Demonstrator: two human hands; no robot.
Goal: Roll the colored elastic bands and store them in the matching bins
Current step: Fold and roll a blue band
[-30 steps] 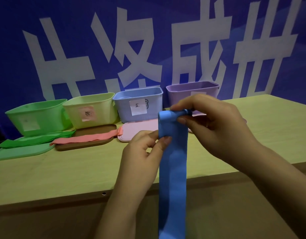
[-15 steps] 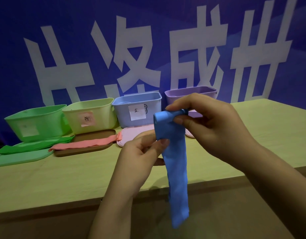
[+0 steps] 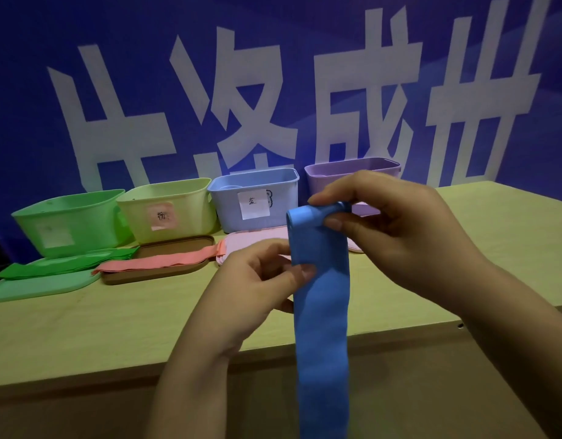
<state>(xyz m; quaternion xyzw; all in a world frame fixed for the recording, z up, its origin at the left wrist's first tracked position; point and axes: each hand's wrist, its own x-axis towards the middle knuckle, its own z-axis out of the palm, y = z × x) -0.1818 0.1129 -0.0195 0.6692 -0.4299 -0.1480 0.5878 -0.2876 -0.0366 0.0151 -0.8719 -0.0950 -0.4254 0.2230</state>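
Note:
A long blue elastic band (image 3: 322,327) hangs in front of the table edge, its top wound into a small roll. My right hand (image 3: 397,229) pinches that roll from the right side. My left hand (image 3: 257,280) pinches the band's left edge just below the roll. At the back stand a green bin (image 3: 67,221), a yellow bin (image 3: 172,209), a blue bin (image 3: 257,198) with a white label, and a purple bin (image 3: 352,172) partly hidden by my right hand. Green bands (image 3: 67,264) and pink bands (image 3: 159,263) lie flat on lids.
A green lid (image 3: 36,288), a brown lid (image 3: 175,248) and a pink lid (image 3: 257,242) lie in front of the bins. The wooden table (image 3: 99,331) has its front edge just beyond my wrists. A blue banner with white characters forms the backdrop.
The hanging tail of the blue band has spread flat and straight again after being twisted and narrower half a second ago. Both hands keep their hold near the roll.

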